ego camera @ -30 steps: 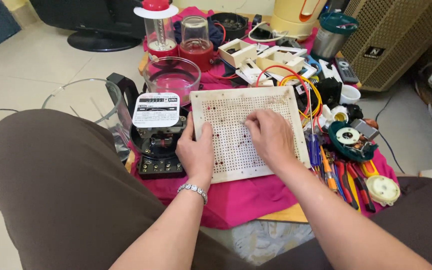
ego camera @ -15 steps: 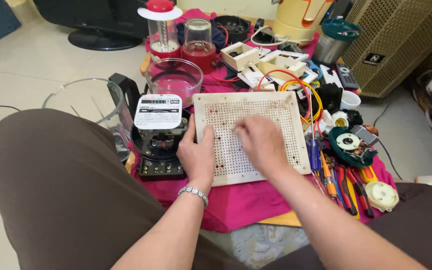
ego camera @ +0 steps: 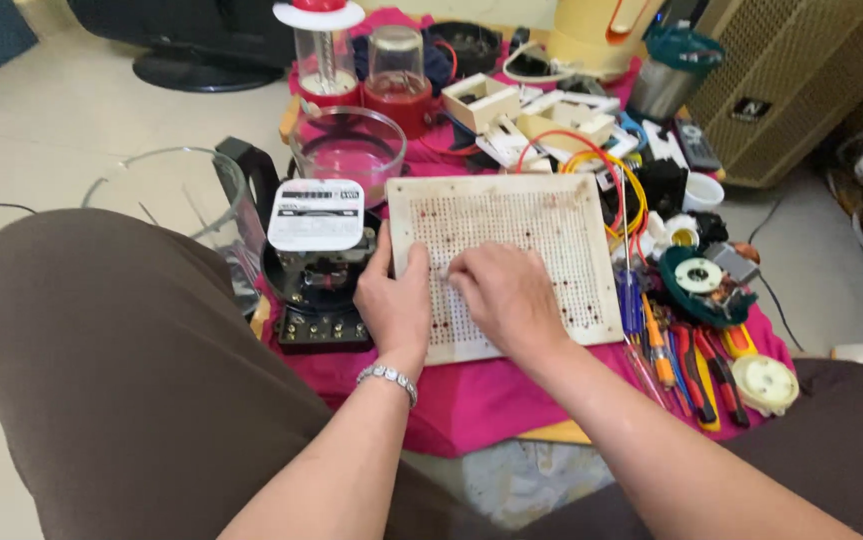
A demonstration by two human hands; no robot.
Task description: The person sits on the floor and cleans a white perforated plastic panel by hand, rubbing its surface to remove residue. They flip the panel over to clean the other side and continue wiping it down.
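Left hand [ego camera: 394, 305] clamps the left edge of the perforated board [ego camera: 511, 262], thumb on top. Right hand [ego camera: 509, 297] lies loosely curled on its face, fingertips pressing; can't tell if it's pinching anything. Board sits flat on the pink cloth [ego camera: 471, 395], between electric meter [ego camera: 316, 262] and screwdrivers [ego camera: 651, 335]. Looks stiff, light, probably brittle: hold by edges.

white label plate [ego camera: 316, 213], atop black meter [ego camera: 319, 285]

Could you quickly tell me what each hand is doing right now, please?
Left hand: grips the left edge of the perforated board.
Right hand: fingers curled, resting on the board; contents cannot be told.
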